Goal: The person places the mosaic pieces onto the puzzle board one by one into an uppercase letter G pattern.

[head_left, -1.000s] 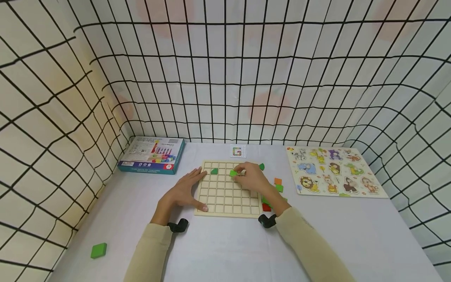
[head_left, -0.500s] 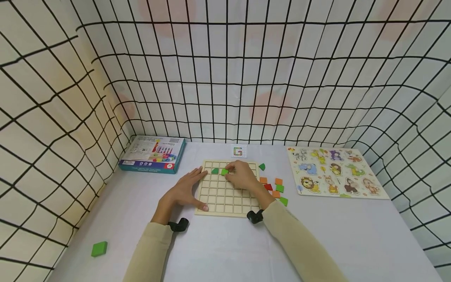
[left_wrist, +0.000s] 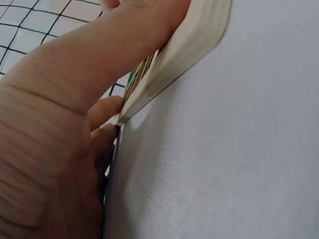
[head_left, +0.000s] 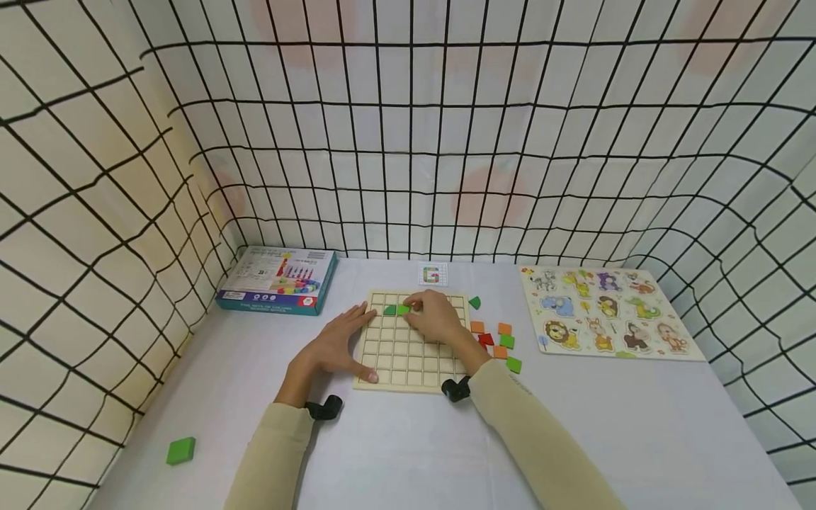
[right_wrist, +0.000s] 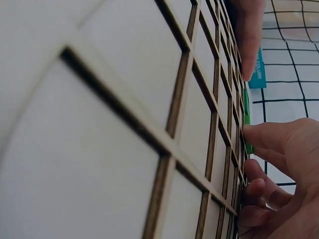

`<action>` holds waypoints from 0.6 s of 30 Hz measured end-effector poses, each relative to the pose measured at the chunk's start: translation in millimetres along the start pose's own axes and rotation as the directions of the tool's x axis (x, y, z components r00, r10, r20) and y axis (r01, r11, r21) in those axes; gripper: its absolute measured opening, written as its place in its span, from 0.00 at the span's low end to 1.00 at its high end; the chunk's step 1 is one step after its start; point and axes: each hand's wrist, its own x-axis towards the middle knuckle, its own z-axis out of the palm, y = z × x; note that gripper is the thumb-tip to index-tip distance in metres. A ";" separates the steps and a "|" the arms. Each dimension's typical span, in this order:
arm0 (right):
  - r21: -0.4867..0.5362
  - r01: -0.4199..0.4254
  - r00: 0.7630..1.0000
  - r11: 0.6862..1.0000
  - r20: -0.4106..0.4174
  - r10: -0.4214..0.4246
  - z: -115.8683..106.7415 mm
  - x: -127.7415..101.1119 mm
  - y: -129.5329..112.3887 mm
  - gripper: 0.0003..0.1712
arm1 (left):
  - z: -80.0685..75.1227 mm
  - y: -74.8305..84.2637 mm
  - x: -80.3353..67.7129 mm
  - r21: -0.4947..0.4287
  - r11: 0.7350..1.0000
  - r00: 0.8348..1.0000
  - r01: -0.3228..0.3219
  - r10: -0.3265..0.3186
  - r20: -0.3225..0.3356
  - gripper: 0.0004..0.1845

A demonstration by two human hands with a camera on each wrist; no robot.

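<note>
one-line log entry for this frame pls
left hand: flat on grid board edge | right hand: pressing green tile into top row

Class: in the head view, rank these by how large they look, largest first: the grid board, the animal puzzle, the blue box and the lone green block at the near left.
1. Animal puzzle
2. Grid board, partly covered by hands
3. Blue box
4. Green block, smallest though nearest the camera
</note>
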 end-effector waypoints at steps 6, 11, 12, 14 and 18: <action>-0.023 -0.012 1.000 1.000 0.007 0.012 -0.3 2.4 -2.4 0.16 | -0.9 -0.6 1.3 0.026 0.999 1.000 0.018 -0.019 0.018 0.74; -0.034 -0.003 1.000 0.999 -0.005 0.003 -1.1 2.6 -3.7 0.18 | -2.2 1.1 1.4 0.025 1.000 1.000 0.009 -0.009 -0.005 0.73; -0.028 -0.004 1.000 1.000 -0.004 0.004 -1.5 2.2 -3.6 0.18 | -2.5 1.5 1.5 0.023 1.000 1.000 0.007 -0.007 -0.005 0.73; 0.004 -0.005 1.000 1.000 -0.003 0.005 -2.8 0.2 -3.0 0.19 | -2.7 1.6 1.6 0.019 1.000 1.000 0.000 0.000 -0.004 0.73; 0.123 -0.006 1.000 0.992 0.011 0.004 -8.5 -7.7 -0.5 0.20 | -2.1 1.6 0.8 0.009 1.000 1.000 0.005 -0.006 0.006 0.73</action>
